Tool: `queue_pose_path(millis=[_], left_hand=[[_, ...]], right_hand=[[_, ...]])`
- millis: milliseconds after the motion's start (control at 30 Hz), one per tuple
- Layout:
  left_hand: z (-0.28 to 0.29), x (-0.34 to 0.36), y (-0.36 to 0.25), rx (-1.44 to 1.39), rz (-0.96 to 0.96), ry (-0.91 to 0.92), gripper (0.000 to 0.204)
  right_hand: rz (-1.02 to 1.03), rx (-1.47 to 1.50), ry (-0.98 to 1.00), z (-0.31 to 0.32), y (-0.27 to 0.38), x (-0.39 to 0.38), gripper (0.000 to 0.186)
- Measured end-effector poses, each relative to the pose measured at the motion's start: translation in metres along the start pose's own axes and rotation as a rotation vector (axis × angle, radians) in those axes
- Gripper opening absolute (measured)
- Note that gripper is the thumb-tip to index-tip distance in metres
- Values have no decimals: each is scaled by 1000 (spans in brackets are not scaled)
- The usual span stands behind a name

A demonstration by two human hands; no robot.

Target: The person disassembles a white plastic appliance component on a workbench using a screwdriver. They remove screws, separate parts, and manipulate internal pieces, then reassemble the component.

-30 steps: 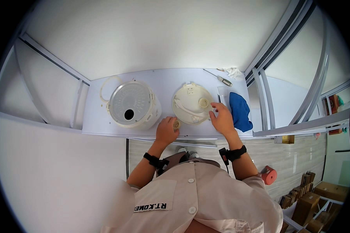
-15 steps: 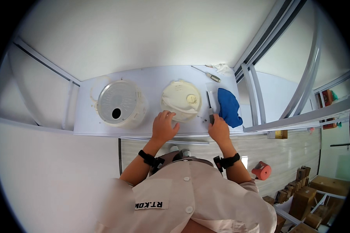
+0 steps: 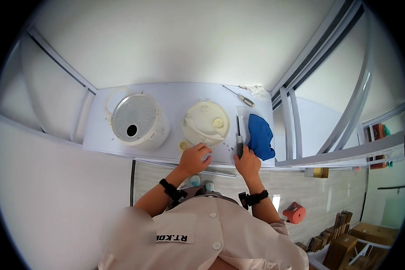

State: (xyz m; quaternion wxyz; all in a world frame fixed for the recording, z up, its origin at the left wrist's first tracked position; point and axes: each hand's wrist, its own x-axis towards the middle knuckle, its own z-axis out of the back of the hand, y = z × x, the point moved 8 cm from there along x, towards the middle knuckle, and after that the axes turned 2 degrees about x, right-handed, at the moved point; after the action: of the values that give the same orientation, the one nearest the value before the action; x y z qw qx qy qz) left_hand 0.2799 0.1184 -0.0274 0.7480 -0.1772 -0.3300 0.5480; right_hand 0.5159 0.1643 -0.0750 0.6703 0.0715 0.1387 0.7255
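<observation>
My right hand has its fingers around the lower end of a screwdriver with a dark grey handle, its shaft pointing away from me. My left hand is at the near rim of a round cream lid, fingers loosely bent and thumb apart, with nothing seen in it. On the lid are a curved pale strip and a round yellowish cap. A smaller yellowish cap lies just beyond my left hand. Several tiny dark bits lie between the lid and the screwdriver.
At the left stands a white bucket with a grey metal top and a dark round hole. A blue cloth is right of my right hand. Farther back lie a second screwdriver and crumpled white tissue. A metal frame borders the table's right.
The view has shifted, so the table sits lower in the picture. My left hand is slightly nearer me relative to the lid, and the small cap beside it now shows. My right hand stays on the screwdriver.
</observation>
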Motion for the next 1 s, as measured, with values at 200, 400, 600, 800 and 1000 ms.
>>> queue_pose_path(millis=[200,400,600,800,1000], left_hand=[[0,-9,-3,10,29,-26,14],[5,-15,-5,-2,51,-70,14],[13,-11,-18,-22,18,-99,15],[32,-5,-29,-9,-8,-119,13],[70,-3,-45,-28,-96,-163,12]], right_hand=[[81,91,-47,-14,-5,7,57],[108,230,-64,-15,-11,8,50],[129,382,-188,11,-8,-3,46],[133,758,-241,83,10,-16,39],[274,1057,-371,104,27,-29,35]])
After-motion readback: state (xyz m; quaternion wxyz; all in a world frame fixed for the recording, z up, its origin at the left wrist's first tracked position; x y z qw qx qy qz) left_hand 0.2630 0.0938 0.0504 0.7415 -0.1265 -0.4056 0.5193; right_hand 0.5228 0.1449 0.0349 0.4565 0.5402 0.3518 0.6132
